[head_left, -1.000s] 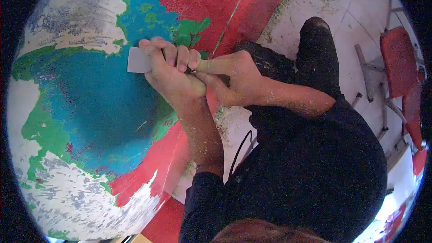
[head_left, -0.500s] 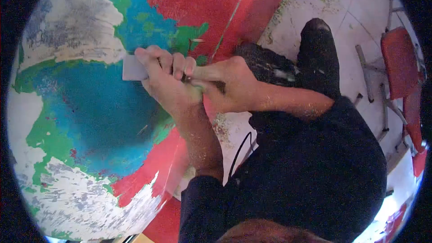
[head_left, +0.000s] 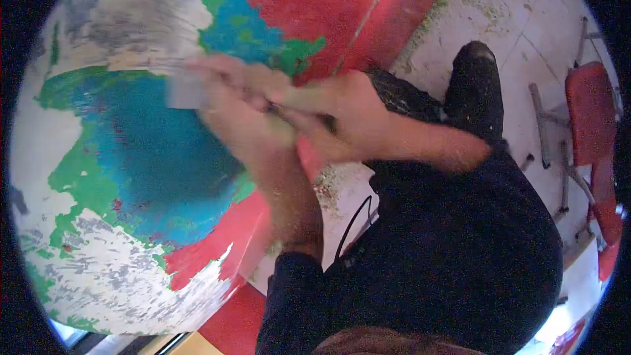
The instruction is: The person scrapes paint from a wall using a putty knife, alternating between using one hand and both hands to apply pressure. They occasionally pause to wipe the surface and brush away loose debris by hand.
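Note:
A flat scraper [head_left: 186, 91] with a wide pale blade lies against the painted surface [head_left: 164, 151], its edge at the border between teal paint and a bared whitish-grey patch. My left hand [head_left: 243, 108] is closed over the blade end, fingers on top near the edge. Behind it, my right hand [head_left: 345, 115] is wrapped round the handle end. Both hands are smeared by motion, and most of the handle is hidden in them. Layers of red, teal and green paint show on the surface, with ragged edges round the bared white parts.
Paint flakes [head_left: 453, 0] litter the tiled floor [head_left: 519, 13] along the red side. My dark shoe [head_left: 474, 72] stands on the floor. At the right is a red chair [head_left: 588, 112] with metal legs. A thin black cable [head_left: 351, 227] loops beside my body.
The scraper and both hands have moved left across the surface, and they are more blurred now. The view has shifted a little, so the surroundings sit further right. Both grips stay the same.

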Motion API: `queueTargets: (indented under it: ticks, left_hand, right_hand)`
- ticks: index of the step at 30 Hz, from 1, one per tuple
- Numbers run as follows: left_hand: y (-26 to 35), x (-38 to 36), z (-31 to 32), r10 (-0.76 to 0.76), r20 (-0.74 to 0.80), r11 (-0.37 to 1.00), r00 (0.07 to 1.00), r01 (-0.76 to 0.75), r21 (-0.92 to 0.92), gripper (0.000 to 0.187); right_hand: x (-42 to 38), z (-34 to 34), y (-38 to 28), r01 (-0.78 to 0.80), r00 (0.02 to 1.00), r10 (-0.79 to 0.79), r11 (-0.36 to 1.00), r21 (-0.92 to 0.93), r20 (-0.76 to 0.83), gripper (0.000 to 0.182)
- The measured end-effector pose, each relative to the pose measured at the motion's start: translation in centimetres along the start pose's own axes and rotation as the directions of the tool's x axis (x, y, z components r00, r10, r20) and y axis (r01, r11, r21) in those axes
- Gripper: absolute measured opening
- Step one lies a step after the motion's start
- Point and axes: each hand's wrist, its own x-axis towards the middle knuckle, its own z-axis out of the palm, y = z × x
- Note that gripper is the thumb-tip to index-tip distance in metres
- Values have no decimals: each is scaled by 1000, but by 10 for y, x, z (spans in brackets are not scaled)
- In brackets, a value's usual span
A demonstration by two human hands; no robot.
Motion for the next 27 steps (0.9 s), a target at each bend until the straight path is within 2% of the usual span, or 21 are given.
queueTargets:
  ticks: [2,3,6,8,11,12,14,15,16,18,19,21,22,23,24,26,27]
  left_hand:
    - [-17,-18,3,-81,-113,993,990,71,-95,28]
    - [-13,-12,3,-74,-86,993,994,66,-96,29]
    - [-4,-7,4,-71,-50,996,996,68,-63,32]
    - [1,-10,6,-22,-28,1000,999,22,16,34]
    - [-12,-15,5,-58,-172,998,983,59,4,36]
    - [-2,-10,6,24,-94,991,995,-12,135,37]
    - [22,4,10,164,77,921,983,-181,346,39]
    - [21,-3,9,127,24,937,992,-128,325,40]
    - [18,-10,10,109,-18,949,994,-98,299,41]
    - [7,-16,9,-16,-101,993,995,28,112,42]
    - [9,-10,11,-19,-100,998,995,25,64,41]
    - [10,-11,8,-73,-114,997,991,72,-21,39]
    - [23,-9,17,51,-66,987,997,-40,158,37]
    - [32,-5,20,102,-19,972,995,-96,214,37]
    - [41,1,21,160,36,950,986,-164,266,36]
    - [44,-3,18,126,31,973,992,-130,193,35]
    - [28,-13,16,24,-9,998,1000,-24,53,34]
  right_hand:
    - [-2,-8,-3,-100,992,100,995,-4,77,23]
    - [-6,-8,-4,-172,979,171,985,-6,113,23]
    - [9,-4,-14,-34,999,34,999,-6,-25,23]
    - [-5,-8,-9,-71,996,69,997,38,63,22]
    - [6,-9,-4,-78,994,75,996,40,75,20]
    - [5,-5,-7,-107,993,104,993,40,62,20]
    - [28,-1,-17,10,999,-9,1000,26,-35,18]
    - [35,2,-25,70,994,-68,997,26,-81,17]
    - [29,3,-29,21,996,-17,999,49,-85,16]
    - [8,-8,-28,-174,981,168,983,57,99,16]
    - [3,-10,-24,-277,945,264,960,42,192,17]
    - [11,1,-26,-120,993,119,990,72,13,17]
    - [26,6,-33,-64,997,68,995,73,-48,16]
    - [32,8,-37,-5,994,12,998,65,-110,16]
    - [29,7,-39,-23,995,29,998,57,-96,15]
    - [29,2,-44,-32,996,36,998,53,-78,15]
    - [27,0,-42,-65,996,68,997,51,-58,15]
